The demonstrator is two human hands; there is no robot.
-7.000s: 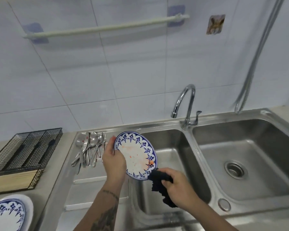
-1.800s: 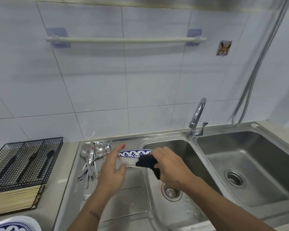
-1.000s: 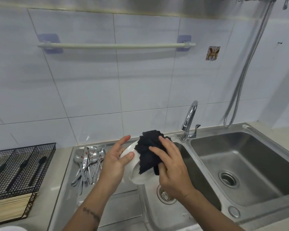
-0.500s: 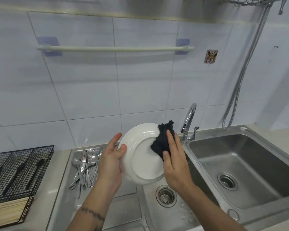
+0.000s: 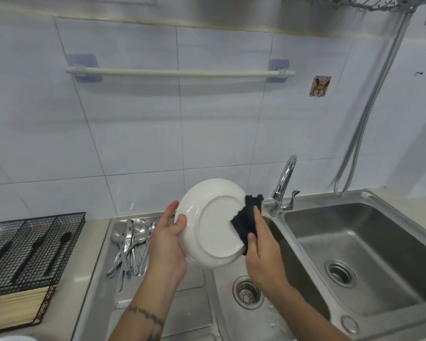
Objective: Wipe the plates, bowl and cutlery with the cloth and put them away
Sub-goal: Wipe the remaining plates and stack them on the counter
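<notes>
The plate (image 5: 213, 226) is up on edge above the left basin of the steel sink (image 5: 369, 205), its plain white underside turned toward the person. The left hand (image 5: 167, 244) grips the plate's left rim, thumb hooked over the near face and fingers behind. The right hand (image 5: 262, 252) presses a dark cloth (image 5: 247, 221) against the plate's right edge, fingers laid fairly straight over the fabric with the thumb tucked under it.

Half a second ago the cloth sat higher, at the upper right of the rim; now it has slid down to the middle of the right side, and the plate has tipped a touch further round. Seven seconds back the blue-patterned face with its orange smears was the side showing.

A heap of spoons (image 5: 132, 244) lies on the draining board, just left of the left hand, some flecked with red. Further left on the desk (image 5: 94, 244) stands a black wire cutlery basket (image 5: 32, 249) with dark-handled utensils inside. The tap (image 5: 284, 185) rises behind the cloth.
</notes>
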